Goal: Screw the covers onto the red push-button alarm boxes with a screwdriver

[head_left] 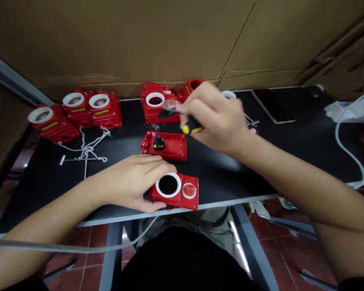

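My left hand [133, 180] grips the left side of a red box lid [176, 192] at the table's near edge. The lid has a white ring around a round hole and a small clear dome beside it. My right hand [215, 117] hovers above the table's middle, closed round a screwdriver [191, 128] with a black and yellow handle. Just beyond the lid lies an open red base [165, 145] with a small black part inside.
Three red boxes with white rings [75, 111] stand at the back left, and more red housings [157, 103] at the back middle. White string [87, 149] lies on the black table [291, 153]. A dark flat tablet [274, 105] and white cable [348, 149] lie right. Cardboard walls stand behind.
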Motion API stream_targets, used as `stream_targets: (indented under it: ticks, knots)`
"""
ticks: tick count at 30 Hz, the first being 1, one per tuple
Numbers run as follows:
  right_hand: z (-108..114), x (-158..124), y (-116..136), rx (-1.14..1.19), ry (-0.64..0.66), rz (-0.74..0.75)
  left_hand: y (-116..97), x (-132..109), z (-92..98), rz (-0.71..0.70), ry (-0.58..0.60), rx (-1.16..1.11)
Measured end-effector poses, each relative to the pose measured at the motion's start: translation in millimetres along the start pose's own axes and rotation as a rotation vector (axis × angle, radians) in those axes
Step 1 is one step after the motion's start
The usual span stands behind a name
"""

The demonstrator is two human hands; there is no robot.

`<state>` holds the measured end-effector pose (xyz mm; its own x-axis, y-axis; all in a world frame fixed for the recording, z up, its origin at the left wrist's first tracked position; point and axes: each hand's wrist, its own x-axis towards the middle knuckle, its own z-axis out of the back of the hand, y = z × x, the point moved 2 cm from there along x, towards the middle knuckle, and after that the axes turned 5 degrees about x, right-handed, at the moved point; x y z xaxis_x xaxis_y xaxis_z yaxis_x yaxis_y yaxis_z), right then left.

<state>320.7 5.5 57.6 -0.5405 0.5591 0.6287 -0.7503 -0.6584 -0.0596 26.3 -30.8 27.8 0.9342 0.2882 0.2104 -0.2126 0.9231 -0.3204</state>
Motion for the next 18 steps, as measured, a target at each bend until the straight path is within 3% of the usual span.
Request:
stream_targets:
  ticks: [3,5,8,13,18]
  knots:
    - [35,-28,-34,-0.1,-0.106,-0.012,-2,3,-1.6,-0.01,0.001,0.007]
    - [51,-55,-59,-0.199,-0.109,-0.076,-3,5,-3.0,0.005,0.025,0.005]
    - [56,-101,-83,-0.298,0.062,-0.327,-4,7,-3.8,0.019,0.053,0.003]
    - [41,-144,-63,-0.298,0.184,-0.351,-4,6,-3.6,0.024,0.054,0.008]
    - [48,-141,-48,-0.228,0.107,-0.295,-4,6,-2.6,0.029,0.055,0.01]
